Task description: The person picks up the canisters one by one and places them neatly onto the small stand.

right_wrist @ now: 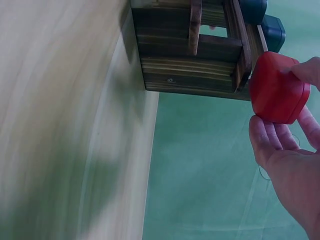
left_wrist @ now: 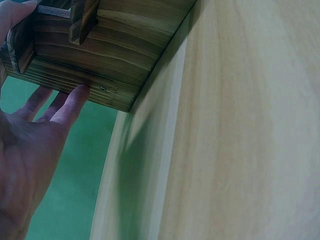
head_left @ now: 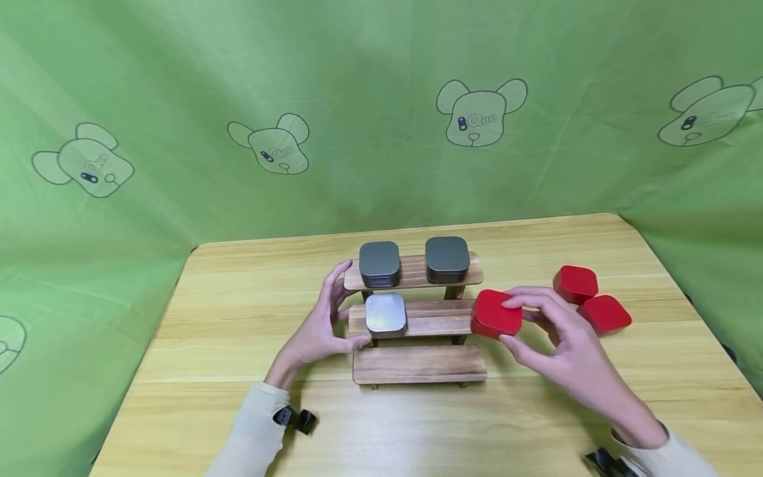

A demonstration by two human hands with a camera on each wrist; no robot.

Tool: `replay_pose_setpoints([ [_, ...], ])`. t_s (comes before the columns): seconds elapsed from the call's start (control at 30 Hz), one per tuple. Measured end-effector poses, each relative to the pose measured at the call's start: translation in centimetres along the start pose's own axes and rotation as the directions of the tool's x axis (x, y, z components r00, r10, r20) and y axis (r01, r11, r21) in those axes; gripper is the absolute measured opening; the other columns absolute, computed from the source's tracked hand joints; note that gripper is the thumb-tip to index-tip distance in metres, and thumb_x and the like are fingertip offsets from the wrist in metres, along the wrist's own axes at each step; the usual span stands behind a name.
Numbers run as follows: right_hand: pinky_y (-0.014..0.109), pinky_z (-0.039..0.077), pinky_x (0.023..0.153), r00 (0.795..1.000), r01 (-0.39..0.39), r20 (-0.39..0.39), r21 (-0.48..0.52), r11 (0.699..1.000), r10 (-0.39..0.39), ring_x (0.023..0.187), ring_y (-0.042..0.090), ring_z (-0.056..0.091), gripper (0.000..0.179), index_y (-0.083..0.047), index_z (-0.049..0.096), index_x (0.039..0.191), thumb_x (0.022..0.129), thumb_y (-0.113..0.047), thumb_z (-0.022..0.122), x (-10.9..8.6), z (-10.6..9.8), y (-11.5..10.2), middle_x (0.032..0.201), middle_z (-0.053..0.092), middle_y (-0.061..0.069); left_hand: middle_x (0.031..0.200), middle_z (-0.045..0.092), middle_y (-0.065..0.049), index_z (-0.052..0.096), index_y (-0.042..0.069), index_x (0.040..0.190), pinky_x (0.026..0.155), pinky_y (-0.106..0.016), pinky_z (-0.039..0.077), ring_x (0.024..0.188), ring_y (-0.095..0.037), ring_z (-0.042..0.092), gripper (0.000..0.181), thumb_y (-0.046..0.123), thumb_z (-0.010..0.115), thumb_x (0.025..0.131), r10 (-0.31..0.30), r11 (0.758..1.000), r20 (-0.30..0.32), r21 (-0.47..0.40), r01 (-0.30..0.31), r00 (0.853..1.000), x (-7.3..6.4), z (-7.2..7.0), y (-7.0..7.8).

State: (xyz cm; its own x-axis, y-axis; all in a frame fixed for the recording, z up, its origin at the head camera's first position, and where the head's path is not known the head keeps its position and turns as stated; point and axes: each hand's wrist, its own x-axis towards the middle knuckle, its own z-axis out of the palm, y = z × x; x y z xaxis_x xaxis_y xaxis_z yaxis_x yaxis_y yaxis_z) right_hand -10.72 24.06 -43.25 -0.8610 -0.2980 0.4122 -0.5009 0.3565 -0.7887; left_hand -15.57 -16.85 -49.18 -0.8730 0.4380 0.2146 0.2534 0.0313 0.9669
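Observation:
A three-tier wooden display stand (head_left: pixel 420 366) stands mid-table. My left hand (head_left: pixel 316 334) holds its left end, fingertips by the top tier and thumb near the middle one; the left wrist view shows fingers against the wooden underside (left_wrist: pixel 115 55). At the right end of the middle tier, my right hand (head_left: pixel 566 341) pinches a red square tin (head_left: pixel 496 315) between thumb and fingers. Whether that tin rests on the wood I cannot tell. A silver-topped tin (head_left: pixel 385 313) sits on the middle tier's left. Two dark grey tins (head_left: pixel 379 260) occupy the top tier.
Two more red tins (head_left: pixel 607 313) lie on the table to the right, beyond my right hand. The light wood table (head_left: pixel 238 291) ends at a green curtain (head_left: pixel 369 179) printed with bear heads, which also hangs at both sides.

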Motion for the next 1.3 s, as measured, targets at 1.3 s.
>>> replay_pose_setpoints([
  [1.3, 0.019, 0.051, 0.108, 0.997, -0.024, 0.069, 0.009, 1.0, 0.023, 0.12, 0.014, 0.066, 0.059, -0.017, 0.069, 0.131, 0.084, 0.011, 0.088, 1.8, 2.5, -0.3, 0.144, 0.062, 0.0, 0.177, 0.021, -0.014, 0.008, 0.028, 0.176, 0.121, -0.069, 0.034, 0.154, -0.04, 0.038, 0.136, -0.002, 0.092, 0.073, 0.02, 1.0, 0.02, 0.002, -0.02, 1.0, 0.0, -0.2, 0.2],
])
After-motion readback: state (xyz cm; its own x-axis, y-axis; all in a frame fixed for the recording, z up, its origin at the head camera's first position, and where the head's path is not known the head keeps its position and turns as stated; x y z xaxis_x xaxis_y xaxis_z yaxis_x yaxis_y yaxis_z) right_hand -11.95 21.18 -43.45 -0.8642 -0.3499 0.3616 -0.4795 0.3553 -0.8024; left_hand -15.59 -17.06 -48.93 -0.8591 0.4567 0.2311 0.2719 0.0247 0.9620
